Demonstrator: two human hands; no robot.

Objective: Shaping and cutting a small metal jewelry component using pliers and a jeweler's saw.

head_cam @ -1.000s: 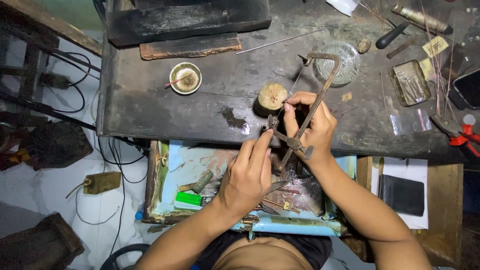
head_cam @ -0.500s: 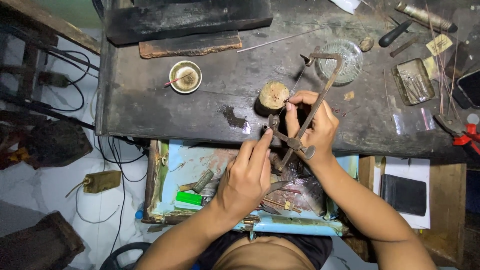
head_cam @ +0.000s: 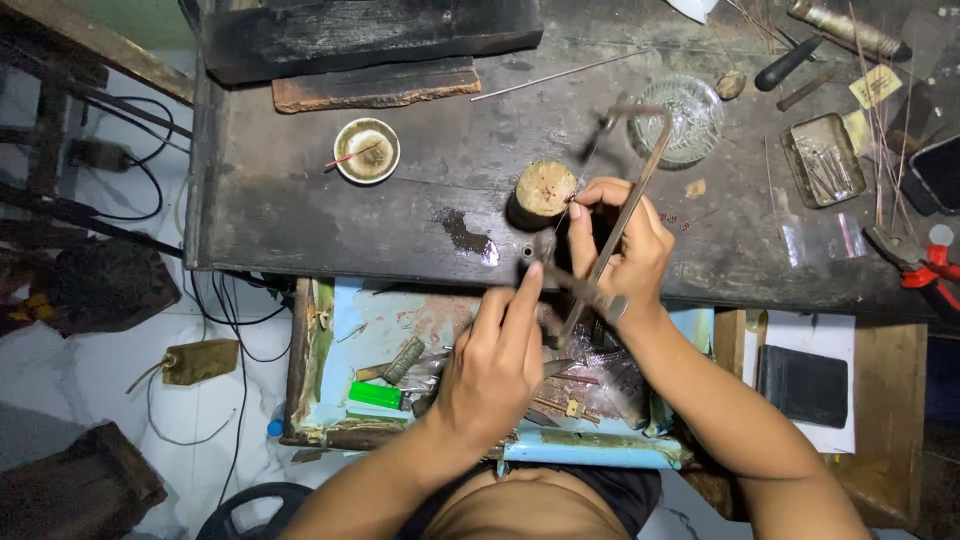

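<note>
A small metal frame saw [head_cam: 628,190] stands tilted over the front edge of the dark workbench [head_cam: 300,220]. My right hand [head_cam: 622,250] wraps around it, with thumb and forefinger pinched at its thin blade near a short wooden stump [head_cam: 542,190]. My left hand [head_cam: 495,365] reaches up from below, its fingertips touching the saw's lower clamp at the bench edge. What the fingers pinch there is too small to make out.
A small bowl [head_cam: 367,150] and a glass dish [head_cam: 690,118] sit on the bench, with a tin of small parts [head_cam: 822,160] and red-handled pliers [head_cam: 925,268] to the right. An open drawer [head_cam: 330,400] below holds a green lighter [head_cam: 380,395] and scraps.
The saw frame has tilted slightly and my right hand's fingers have shifted along the blade. My left hand stays at the lower clamp.
</note>
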